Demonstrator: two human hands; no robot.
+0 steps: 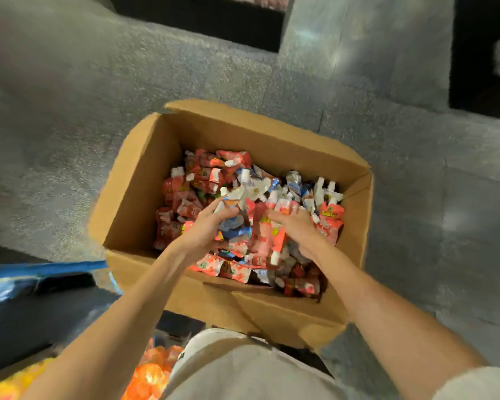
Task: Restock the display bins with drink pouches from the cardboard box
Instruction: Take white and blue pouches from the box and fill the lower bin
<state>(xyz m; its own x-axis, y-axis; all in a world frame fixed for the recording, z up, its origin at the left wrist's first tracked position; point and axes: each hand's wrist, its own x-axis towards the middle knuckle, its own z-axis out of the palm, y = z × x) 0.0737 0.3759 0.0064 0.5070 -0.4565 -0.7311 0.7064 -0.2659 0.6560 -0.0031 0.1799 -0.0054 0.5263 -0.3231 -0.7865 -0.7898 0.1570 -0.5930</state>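
An open cardboard box (136, 180) stands on the grey floor, filled with several drink pouches (202, 171), mostly red, some blue and white, all with white spouts. Both my hands are inside the box over the pile. My left hand (205, 226) grips a bunch of blue and white pouches (237, 223). My right hand (298, 229) is blurred; its fingers lie against a bunch of red pouches (267, 235) held up between the two hands. Whether its fingers curl round them is unclear.
A blue-edged display bin (41, 269) sits at the lower left, with orange and yellow packets (153, 370) below it. Dark shelf bases (214, 21) stand at the top and a dark unit (482, 59) at the right. Speckled grey floor (70, 111) surrounds the box.
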